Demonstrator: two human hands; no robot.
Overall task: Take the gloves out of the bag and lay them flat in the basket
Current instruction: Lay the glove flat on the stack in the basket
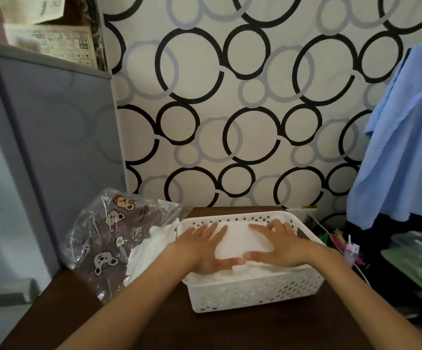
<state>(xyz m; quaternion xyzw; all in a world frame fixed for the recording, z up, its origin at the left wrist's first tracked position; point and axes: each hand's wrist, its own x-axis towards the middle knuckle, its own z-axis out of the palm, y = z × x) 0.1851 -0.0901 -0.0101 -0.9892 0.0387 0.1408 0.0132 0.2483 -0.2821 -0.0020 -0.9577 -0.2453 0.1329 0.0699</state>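
Left hand [206,245]: flat, fingers straight, pressing white gloves [242,242]
Right hand [279,245]: same, flat on gloves
Basket [255,294]: white, on counter [204,329]
Bag [109,238]: bear print, lettering unreadable

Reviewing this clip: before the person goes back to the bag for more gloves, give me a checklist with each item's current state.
1. Top white gloves lie flat inside the basket: ok.
2. Left hand free, fingers straight, pressing the gloves, gripping nothing: ok.
3. Right hand free, likewise flat on the gloves: ok.
4. Basket sits fully on the dark table: ok.
5. Clear bag with bear print beside the basket on its left, within reach: ok.
6. Gloves left in the bag: white material shows at its opening, but whether it is gloves: cannot tell.
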